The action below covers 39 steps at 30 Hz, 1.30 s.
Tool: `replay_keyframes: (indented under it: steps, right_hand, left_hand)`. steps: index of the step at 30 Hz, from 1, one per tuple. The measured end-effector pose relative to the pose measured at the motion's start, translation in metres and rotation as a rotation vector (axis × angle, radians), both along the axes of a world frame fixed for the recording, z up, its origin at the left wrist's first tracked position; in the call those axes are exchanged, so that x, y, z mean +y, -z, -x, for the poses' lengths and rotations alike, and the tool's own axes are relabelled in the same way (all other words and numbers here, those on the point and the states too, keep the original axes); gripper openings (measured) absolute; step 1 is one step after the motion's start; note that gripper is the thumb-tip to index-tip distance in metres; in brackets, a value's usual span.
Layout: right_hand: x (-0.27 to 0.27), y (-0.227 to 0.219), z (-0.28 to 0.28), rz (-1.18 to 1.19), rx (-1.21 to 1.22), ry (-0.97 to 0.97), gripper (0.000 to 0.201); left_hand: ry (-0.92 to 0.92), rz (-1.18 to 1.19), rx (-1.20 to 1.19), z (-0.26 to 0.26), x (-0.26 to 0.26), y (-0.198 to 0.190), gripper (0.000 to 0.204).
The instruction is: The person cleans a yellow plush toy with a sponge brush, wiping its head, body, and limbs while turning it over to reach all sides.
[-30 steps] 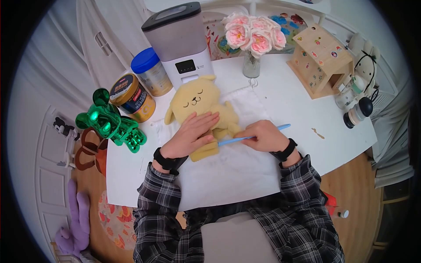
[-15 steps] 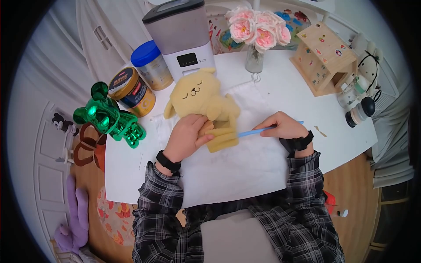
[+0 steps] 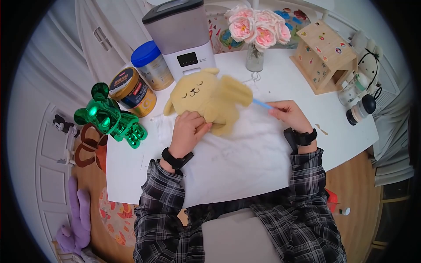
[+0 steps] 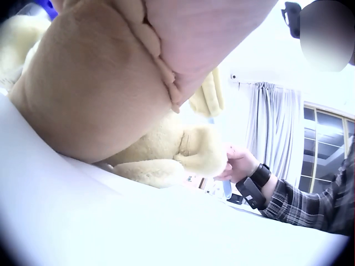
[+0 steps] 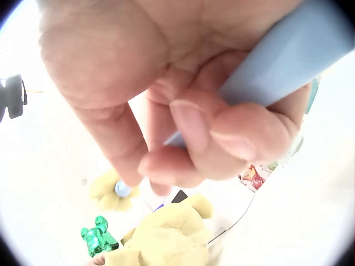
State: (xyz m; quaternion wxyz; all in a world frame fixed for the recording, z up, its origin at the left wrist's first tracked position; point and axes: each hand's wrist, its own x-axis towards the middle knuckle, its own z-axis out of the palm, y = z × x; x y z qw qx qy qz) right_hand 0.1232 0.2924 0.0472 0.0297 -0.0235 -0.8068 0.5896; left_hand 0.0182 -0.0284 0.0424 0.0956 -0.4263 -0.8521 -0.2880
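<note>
The left hand (image 3: 186, 133) has its fingers bent over the lower side of the yellow plush toy (image 3: 221, 108), gripping it with the thumb reaching across the front; the right hand (image 3: 291, 117) is closed around a blue handle (image 3: 262, 104), which the right wrist view shows passing between its curled fingers and thumb. The plush toy lies face up on a white cloth (image 3: 237, 175) spread over the white surface (image 3: 346, 136), its head toward the far side. That grip low on the body probably steadies a soft, light thing that would otherwise slide with the cloth, and it leaves the face and the upper right side uncovered. The fluffy yellow head (image 3: 237, 90) at the handle's end is raised beside the toy's shoulder; whether the two touch is hard to tell, as that head is blurred. Holding by the handle seems to let the right hand stay off to the side, apart from the toy. The shiny green figurine (image 3: 107, 116), the gold tub (image 3: 136, 94), the blue-lidded jar (image 3: 154, 68), the vase (image 3: 254, 59) and the wooden house (image 3: 323, 59) stand around the cloth, which likely gives both arms room.
</note>
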Motion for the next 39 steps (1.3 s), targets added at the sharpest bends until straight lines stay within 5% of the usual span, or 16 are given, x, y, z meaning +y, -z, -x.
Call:
replay_keyframes:
  steps: [2,5,8,15,19,25,28,31,34,39]
  right_hand:
    - [-0.01,0.0,0.002,-0.029,0.085,0.131,0.023]
    - [-0.032,0.007,0.006,-0.351,0.356,0.066,0.019]
    - [-0.049,0.001,0.004,-0.481,0.291,0.001,0.015]
    - [-0.034,-0.003,-0.002,-0.324,0.146,-0.15,0.014]
    - [-0.031,-0.004,0.002,-0.196,0.357,0.169,0.017]
    - [-0.027,0.0,0.006,-0.398,0.312,0.129,0.018]
    - [-0.005,0.015,0.004,-0.443,0.074,0.152,0.019]
    - [0.013,0.013,0.0,-0.71,0.175,0.261,0.019]
    - [0.007,0.001,0.002,-0.476,0.216,0.384,0.017]
    - [-0.007,-0.002,0.007,-0.451,0.31,0.021,0.015]
  left_hand:
    - [0.008,-0.004,0.005,0.0,0.0,0.0,0.02]
    - [0.015,-0.015,0.024,-0.002,0.0,0.0,0.019]
    - [0.015,-0.016,0.033,0.001,-0.001,0.003,0.017]
    - [0.026,-0.03,0.071,0.001,0.001,0.002,0.018]
    - [0.005,0.001,0.1,0.002,0.0,0.004,0.018]
    - [0.004,-0.003,0.123,0.001,0.002,0.003,0.019]
    - [0.016,0.004,0.127,0.002,0.001,0.002,0.019]
    - [0.015,0.009,0.129,0.001,0.001,0.001,0.019]
    - [0.012,0.007,0.125,0.001,0.001,0.001,0.019]
    - [0.005,0.027,0.137,0.002,0.001,0.002,0.019]
